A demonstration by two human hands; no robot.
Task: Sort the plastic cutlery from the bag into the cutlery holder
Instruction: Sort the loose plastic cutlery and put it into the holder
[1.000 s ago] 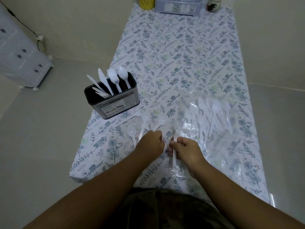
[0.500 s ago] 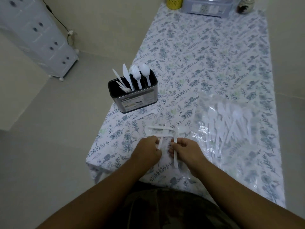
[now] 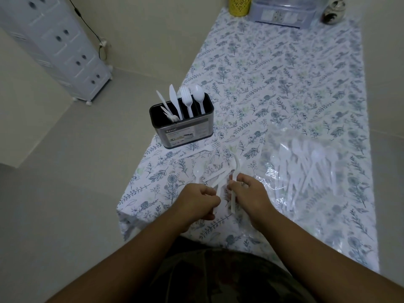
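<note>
A black-and-steel cutlery holder [image 3: 185, 136] stands near the table's left edge with white knives, a fork and a spoon upright in it. A clear plastic bag [image 3: 306, 169] of white cutlery lies to the right. Between them, loose white pieces lie on the cloth: a fork [image 3: 209, 147] by the holder and a spoon [image 3: 196, 171]. My left hand [image 3: 199, 202] grips the handles of white pieces fanning out ahead of it. My right hand [image 3: 249, 191] grips another white piece [image 3: 233, 202] whose end curves up past my fingers.
The floral tablecloth [image 3: 284, 84] covers a long table; its left edge drops off just past the holder. At the far end stand a yellow cup [image 3: 239, 5], a clear plastic box [image 3: 284, 12] and a small jar [image 3: 332, 14]. A white drawer unit [image 3: 54, 40] stands on the floor, left.
The view has tilted and shifted, so the table sits further right. Both hands stay close together over the loose cutlery, regripping the white pieces; the pieces ahead of my left hand now fan differently.
</note>
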